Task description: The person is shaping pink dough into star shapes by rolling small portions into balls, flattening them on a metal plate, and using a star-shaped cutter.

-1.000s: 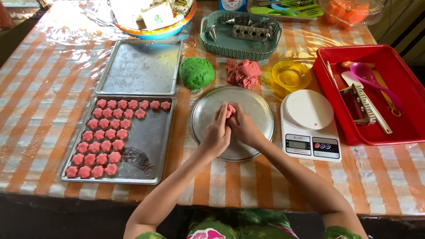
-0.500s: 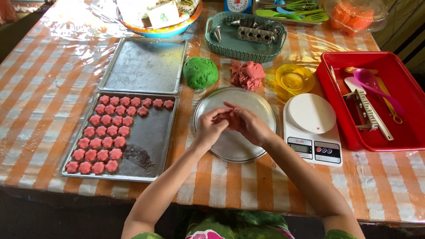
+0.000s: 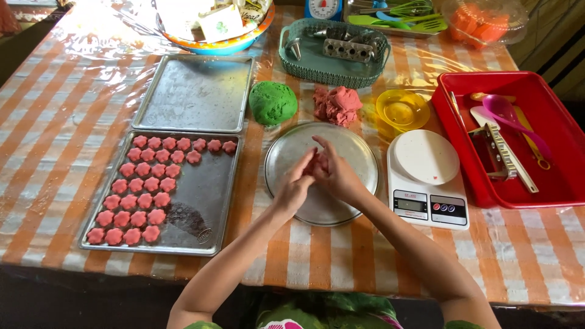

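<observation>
Centrally, hands [image 3: 317,173] pressed together on pink dough [image 3: 319,163] above round pan [image 3: 359,152] — scale [image 3: 426,176] just beside.

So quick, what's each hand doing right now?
Left hand: pressed against the pink dough piece, fingers flat.
Right hand: cupped over the same piece, above the round metal plate.

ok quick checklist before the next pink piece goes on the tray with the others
1. Dough between the palms: left hand and right hand are pressed together over the round metal plate; piece size cannot tell.
2. Room on the cookie tray: ok, right part bare.
3. Spare tray: ok, bare.
4. Pink dough lump: ok, some left.
5. Green dough ball: ok, apart from the pink.
</observation>
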